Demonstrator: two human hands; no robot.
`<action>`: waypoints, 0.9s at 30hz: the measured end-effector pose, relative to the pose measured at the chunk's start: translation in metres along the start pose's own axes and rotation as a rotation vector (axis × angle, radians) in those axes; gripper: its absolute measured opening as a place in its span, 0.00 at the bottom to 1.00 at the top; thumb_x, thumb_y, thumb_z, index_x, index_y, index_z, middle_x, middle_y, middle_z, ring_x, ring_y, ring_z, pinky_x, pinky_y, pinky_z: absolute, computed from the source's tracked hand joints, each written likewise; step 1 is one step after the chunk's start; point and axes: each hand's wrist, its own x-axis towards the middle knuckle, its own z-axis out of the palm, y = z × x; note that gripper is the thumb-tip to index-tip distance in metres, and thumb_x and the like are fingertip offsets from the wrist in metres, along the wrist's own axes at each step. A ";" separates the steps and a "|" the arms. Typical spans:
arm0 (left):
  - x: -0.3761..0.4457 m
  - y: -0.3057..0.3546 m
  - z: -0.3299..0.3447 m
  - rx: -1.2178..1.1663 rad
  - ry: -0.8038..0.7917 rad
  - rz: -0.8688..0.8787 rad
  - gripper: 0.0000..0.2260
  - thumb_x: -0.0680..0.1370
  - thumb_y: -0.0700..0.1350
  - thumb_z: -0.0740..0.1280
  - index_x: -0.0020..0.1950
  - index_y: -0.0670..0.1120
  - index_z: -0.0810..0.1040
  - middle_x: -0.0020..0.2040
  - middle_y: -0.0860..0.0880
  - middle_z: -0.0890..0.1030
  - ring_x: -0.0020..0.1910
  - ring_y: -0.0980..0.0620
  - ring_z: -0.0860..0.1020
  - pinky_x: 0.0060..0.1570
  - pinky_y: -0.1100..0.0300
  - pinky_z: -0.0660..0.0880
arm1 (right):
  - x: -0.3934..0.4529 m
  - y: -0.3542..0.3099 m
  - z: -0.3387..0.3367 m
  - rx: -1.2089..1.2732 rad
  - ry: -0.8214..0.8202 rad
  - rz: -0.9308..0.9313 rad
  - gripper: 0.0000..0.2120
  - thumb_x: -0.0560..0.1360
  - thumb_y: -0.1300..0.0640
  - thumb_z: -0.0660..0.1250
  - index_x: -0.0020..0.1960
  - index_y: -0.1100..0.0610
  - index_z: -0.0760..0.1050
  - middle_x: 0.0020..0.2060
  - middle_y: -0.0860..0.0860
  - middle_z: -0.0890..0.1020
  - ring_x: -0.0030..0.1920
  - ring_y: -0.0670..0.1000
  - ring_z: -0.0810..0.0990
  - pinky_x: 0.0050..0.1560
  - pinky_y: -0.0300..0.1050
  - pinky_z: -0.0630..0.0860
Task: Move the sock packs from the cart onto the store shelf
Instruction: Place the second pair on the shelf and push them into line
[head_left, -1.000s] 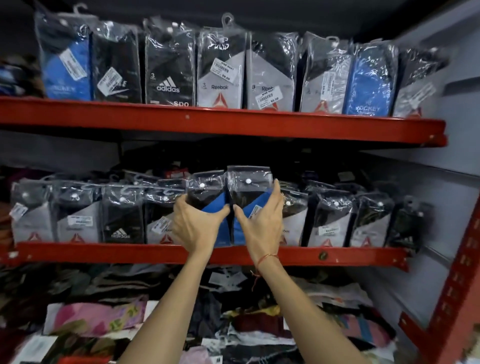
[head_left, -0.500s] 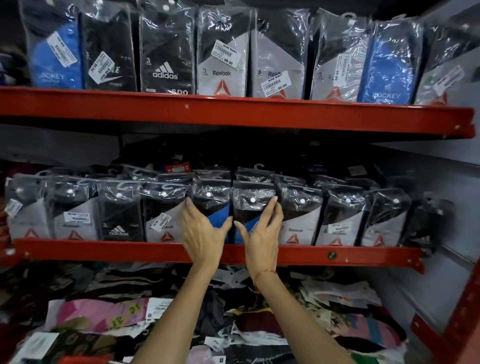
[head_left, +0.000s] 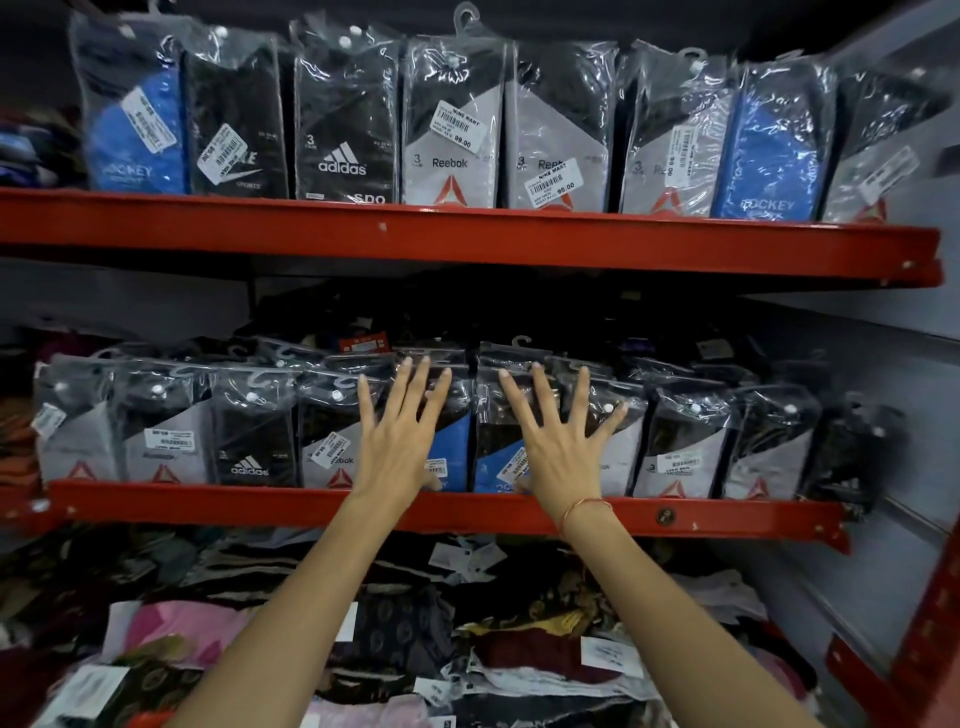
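Pressed flat, left hand (head_left: 397, 447) and right hand (head_left: 558, 447), fingers spread wide, gripping nothing. Leaned palms against two blue sock packs (head_left: 452, 447) standing upright at centre frame on the middle red shelf (head_left: 208, 506), long axes vertical, directly ahead of both palms, each hand on its own pack. A second earlier, clasped the packs by their lower corners; since released, pushed back into the row.

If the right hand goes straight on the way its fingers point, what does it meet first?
The right hand already lies flat on the blue pack; further up it would probably meet the upper shelf.
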 end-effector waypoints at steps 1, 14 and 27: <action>0.002 -0.002 0.004 -0.001 -0.015 0.002 0.59 0.64 0.61 0.75 0.77 0.47 0.34 0.80 0.44 0.40 0.78 0.44 0.39 0.74 0.35 0.41 | 0.002 0.000 0.003 0.003 -0.005 -0.005 0.60 0.69 0.58 0.74 0.73 0.41 0.26 0.79 0.50 0.43 0.75 0.69 0.39 0.63 0.83 0.43; 0.002 0.007 -0.004 -0.055 0.029 0.050 0.58 0.65 0.67 0.71 0.78 0.42 0.37 0.80 0.45 0.43 0.78 0.45 0.40 0.76 0.41 0.41 | -0.010 0.017 -0.001 0.066 0.035 -0.125 0.60 0.67 0.42 0.75 0.74 0.44 0.27 0.79 0.51 0.42 0.77 0.60 0.36 0.70 0.77 0.44; 0.038 0.124 -0.025 -0.076 0.162 0.317 0.51 0.71 0.67 0.65 0.75 0.45 0.33 0.80 0.48 0.41 0.78 0.48 0.39 0.74 0.40 0.36 | -0.014 0.164 -0.004 0.006 -0.070 0.045 0.52 0.68 0.35 0.69 0.77 0.45 0.37 0.79 0.52 0.43 0.77 0.61 0.38 0.72 0.70 0.40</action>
